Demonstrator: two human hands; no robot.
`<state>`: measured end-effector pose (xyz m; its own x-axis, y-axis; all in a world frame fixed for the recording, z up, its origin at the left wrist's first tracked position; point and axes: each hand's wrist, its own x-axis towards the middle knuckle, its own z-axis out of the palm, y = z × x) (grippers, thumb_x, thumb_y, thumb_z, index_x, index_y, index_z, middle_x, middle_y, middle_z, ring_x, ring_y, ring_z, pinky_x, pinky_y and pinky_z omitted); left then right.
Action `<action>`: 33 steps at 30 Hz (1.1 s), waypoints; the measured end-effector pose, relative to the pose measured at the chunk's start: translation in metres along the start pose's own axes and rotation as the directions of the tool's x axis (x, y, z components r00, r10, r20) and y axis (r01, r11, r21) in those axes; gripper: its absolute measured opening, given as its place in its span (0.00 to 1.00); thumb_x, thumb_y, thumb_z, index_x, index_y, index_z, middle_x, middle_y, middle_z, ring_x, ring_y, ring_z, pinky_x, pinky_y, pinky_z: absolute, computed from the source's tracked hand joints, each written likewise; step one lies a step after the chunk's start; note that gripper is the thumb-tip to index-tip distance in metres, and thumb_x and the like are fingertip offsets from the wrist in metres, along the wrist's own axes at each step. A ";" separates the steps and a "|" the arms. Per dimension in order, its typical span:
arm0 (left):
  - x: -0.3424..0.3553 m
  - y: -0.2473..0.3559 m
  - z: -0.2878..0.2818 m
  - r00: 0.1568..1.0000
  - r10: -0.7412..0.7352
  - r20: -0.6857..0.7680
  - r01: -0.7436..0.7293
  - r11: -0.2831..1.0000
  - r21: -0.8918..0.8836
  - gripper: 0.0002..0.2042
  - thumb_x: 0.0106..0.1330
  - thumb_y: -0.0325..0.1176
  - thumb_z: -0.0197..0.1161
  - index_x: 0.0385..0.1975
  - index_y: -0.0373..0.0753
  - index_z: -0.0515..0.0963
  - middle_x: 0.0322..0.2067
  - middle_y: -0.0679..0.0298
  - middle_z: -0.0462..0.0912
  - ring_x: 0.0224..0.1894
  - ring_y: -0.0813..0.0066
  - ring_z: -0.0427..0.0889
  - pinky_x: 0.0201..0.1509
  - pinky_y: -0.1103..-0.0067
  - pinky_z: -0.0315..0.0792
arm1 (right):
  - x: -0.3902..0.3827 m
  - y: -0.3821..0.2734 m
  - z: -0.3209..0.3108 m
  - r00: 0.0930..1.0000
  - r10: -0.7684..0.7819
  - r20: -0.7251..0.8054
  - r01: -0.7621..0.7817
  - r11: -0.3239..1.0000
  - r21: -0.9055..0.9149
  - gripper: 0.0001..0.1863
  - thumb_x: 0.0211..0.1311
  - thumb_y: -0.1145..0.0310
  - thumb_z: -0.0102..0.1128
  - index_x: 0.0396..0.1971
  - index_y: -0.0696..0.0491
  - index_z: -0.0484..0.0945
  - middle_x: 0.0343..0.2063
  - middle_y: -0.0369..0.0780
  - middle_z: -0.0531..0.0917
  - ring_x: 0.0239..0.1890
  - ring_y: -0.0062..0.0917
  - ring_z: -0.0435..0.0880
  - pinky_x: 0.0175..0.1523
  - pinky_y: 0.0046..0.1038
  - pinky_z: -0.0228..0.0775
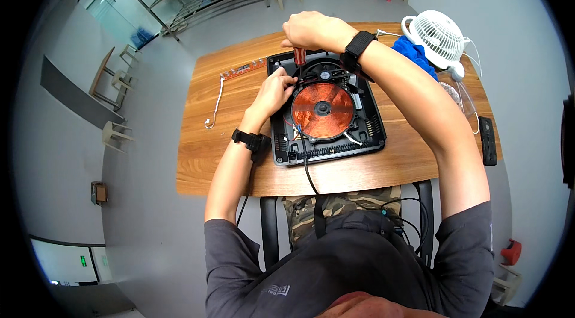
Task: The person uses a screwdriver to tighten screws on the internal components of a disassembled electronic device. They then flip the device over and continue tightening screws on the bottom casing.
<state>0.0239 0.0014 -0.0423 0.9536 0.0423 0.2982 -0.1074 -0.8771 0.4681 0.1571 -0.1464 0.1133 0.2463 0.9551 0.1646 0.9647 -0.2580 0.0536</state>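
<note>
In front of me the opened black housing [375, 129] of what looks like an induction cooker lies on the wooden table. A round copper coil [308, 111] fills its middle. My right hand [317, 29] grips a screwdriver [300, 56] from above by its red handle; the shaft points down into the far left part of the housing. Close beside that shaft is my left hand [274, 95], resting over the housing's left edge. Its thumb and fingertips are drawn together, and whatever sits between them is too small to make out. A black cord [308, 171] leaves the near side.
A narrow orange circuit board [242, 69] with a white cable [218, 102] lies left of the housing. At the far right are a white fan [432, 33] and blue cloth [414, 57]. A black oblong object [488, 141] rests on the right edge of the table [200, 162].
</note>
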 end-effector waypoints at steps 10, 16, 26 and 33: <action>-0.001 -0.001 -0.003 0.999 0.042 0.002 -0.042 0.998 0.048 0.12 0.62 0.22 0.66 0.45 0.32 0.85 0.39 0.54 0.79 0.40 0.57 0.84 0.48 0.69 0.78 | -0.012 -0.012 -0.031 0.961 0.124 0.247 -0.138 0.990 0.041 0.31 0.61 0.48 0.66 0.47 0.64 0.79 0.36 0.51 0.88 0.43 0.46 0.88 0.49 0.42 0.79; 0.001 -0.002 -0.001 1.000 0.026 0.001 -0.026 0.999 0.042 0.12 0.63 0.24 0.66 0.46 0.33 0.85 0.39 0.54 0.78 0.40 0.57 0.83 0.48 0.68 0.77 | 0.004 -0.015 -0.015 0.984 0.115 0.136 -0.119 0.993 0.020 0.26 0.70 0.48 0.55 0.32 0.58 0.87 0.35 0.48 0.89 0.42 0.42 0.88 0.48 0.40 0.80; -0.002 0.000 -0.008 0.999 0.031 -0.006 -0.031 0.998 0.063 0.12 0.62 0.24 0.65 0.46 0.34 0.85 0.40 0.54 0.78 0.43 0.55 0.82 0.49 0.67 0.76 | 0.005 -0.014 -0.014 0.982 0.170 0.079 -0.174 0.984 0.049 0.20 0.70 0.57 0.56 0.50 0.59 0.73 0.42 0.51 0.83 0.33 0.44 0.89 0.35 0.39 0.84; 0.001 -0.003 -0.003 1.000 0.018 -0.008 -0.018 1.000 0.010 0.11 0.63 0.25 0.65 0.44 0.35 0.85 0.39 0.54 0.78 0.45 0.51 0.81 0.51 0.65 0.76 | 0.005 -0.006 -0.007 0.957 0.069 0.280 -0.133 0.968 0.214 0.15 0.66 0.76 0.55 0.50 0.62 0.70 0.47 0.53 0.79 0.31 0.43 0.89 0.26 0.31 0.86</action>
<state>0.0244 0.0050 -0.0410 0.9493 0.0306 0.3128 -0.1212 -0.8827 0.4541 0.1522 -0.1407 0.1206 0.3289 0.9374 -0.1149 0.9209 -0.3453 -0.1809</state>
